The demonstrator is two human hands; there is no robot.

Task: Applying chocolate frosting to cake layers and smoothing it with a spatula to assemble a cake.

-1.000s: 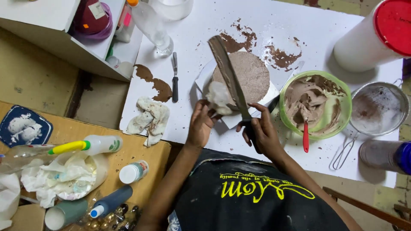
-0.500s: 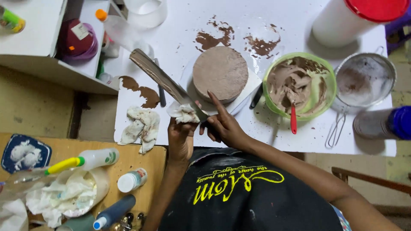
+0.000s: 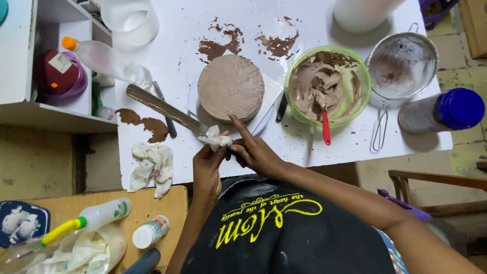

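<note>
the left hand (image 3: 207,167) is closed round a crumpled white paper towel (image 3: 215,137), pinching it onto the blade of a long flat spatula (image 3: 165,107) that slants up-left over the white counter (image 3: 314,152), just beside the round brown cake (image 3: 231,87). the right hand (image 3: 256,152) looks curled at the handle end w/ index finger out, though its grip is mostly hidden. blade: stiff, thin, likely slick w/ frosting, so best held by the handle; towel: soft, light, tears when wet. green bowl (image 3: 361,104) of frosting sits right of the cake.
</note>
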